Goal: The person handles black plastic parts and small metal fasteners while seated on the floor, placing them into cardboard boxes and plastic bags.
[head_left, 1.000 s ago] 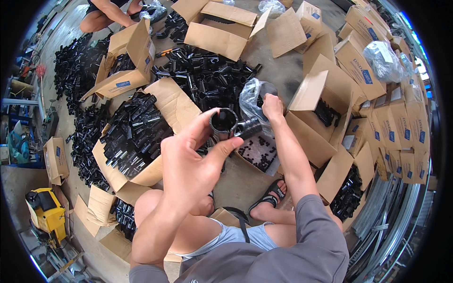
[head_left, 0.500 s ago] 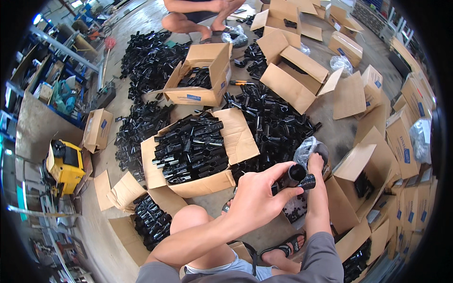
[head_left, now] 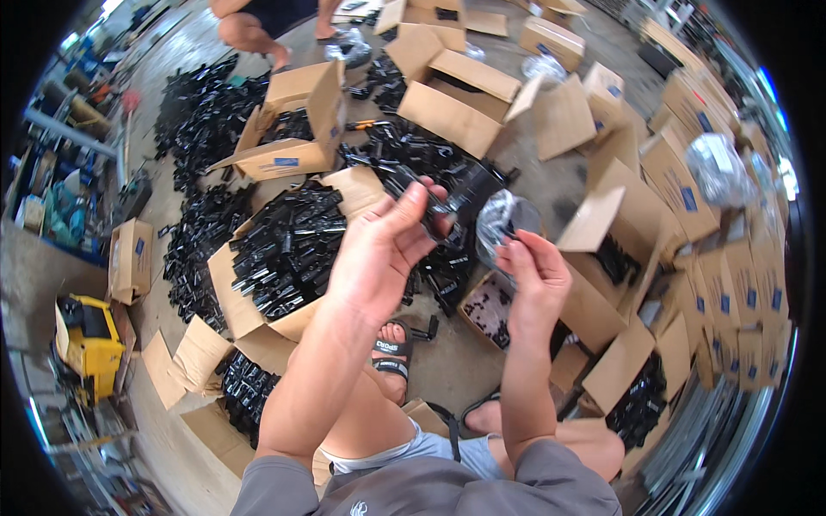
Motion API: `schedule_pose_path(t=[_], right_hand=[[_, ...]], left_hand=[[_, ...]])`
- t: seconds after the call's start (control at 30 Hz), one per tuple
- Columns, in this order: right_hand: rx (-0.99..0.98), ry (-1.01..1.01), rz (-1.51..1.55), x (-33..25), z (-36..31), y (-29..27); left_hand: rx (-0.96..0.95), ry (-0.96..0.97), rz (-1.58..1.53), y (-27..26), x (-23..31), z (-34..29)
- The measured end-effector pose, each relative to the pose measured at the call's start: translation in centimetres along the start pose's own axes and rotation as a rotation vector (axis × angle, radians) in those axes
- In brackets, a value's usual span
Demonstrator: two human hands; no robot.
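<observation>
My left hand is raised in front of me, its fingers wrapped round a black tube fitting blurred by motion. To its right, my right hand has thumb and fingertips pinched together; a small dark piece seems to show at the tips, too small to name. Just beyond those fingertips is a clear plastic bag. Below them stands a small carton of little black parts. A heap of black tube fittings lies behind my left hand.
An open carton of stacked fittings stands left of my left arm, with another carton beyond. More open cartons and stacked boxes line the right. A person squats far left; a yellow machine stands left.
My right hand has come back from the plastic bag, fingertips now pinched. My left hand has moved left and away with the fitting and turned. The view has shifted right.
</observation>
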State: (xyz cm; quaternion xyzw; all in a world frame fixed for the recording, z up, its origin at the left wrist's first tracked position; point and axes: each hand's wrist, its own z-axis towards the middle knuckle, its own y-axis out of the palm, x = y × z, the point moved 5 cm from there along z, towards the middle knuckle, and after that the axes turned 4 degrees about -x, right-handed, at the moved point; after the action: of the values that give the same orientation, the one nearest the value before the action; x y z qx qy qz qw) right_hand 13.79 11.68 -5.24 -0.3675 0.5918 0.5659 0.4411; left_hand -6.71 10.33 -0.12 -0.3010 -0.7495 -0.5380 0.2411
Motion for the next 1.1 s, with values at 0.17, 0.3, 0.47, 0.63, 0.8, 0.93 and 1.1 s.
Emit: schedule_pose_path(t=[0.17, 0.3, 0.47, 0.63, 0.8, 0.93, 1.1], right_hand=[[-0.064, -0.147, 0.135, -2.9, -3.6, 4.2], [-0.019, -0.229, 0.12, -4.5, -4.5, 4.4], [-0.005, -0.25, 0.117, -5.1, -4.8, 4.9], [-0.002, -0.256, 0.077, -4.3, -4.7, 3.7], [-0.05, -0.133, 0.381, -3.1, -4.4, 2.8], [-0.088, -0.068, 0.549, -2.5, -5.1, 2.8], [-0.135, 0.012, 0.618, -2.3, -5.1, 2.9]], left_hand=[[-0.025, -0.008, -0.052, 1.0, -0.7, -1.3], [-0.083, -0.009, -0.047, 1.2, -0.8, -1.9], [-0.093, -0.019, -0.065, 1.7, -0.6, -3.1], [-0.165, 0.018, 0.008, 2.4, -0.7, -3.6], [-0.168, 0.161, 0.156, 3.4, -0.5, -4.6], [-0.222, 0.237, 0.18, 4.1, -0.6, -5.1], [-0.309, 0.34, 0.251, 4.7, -0.6, -5.5]])
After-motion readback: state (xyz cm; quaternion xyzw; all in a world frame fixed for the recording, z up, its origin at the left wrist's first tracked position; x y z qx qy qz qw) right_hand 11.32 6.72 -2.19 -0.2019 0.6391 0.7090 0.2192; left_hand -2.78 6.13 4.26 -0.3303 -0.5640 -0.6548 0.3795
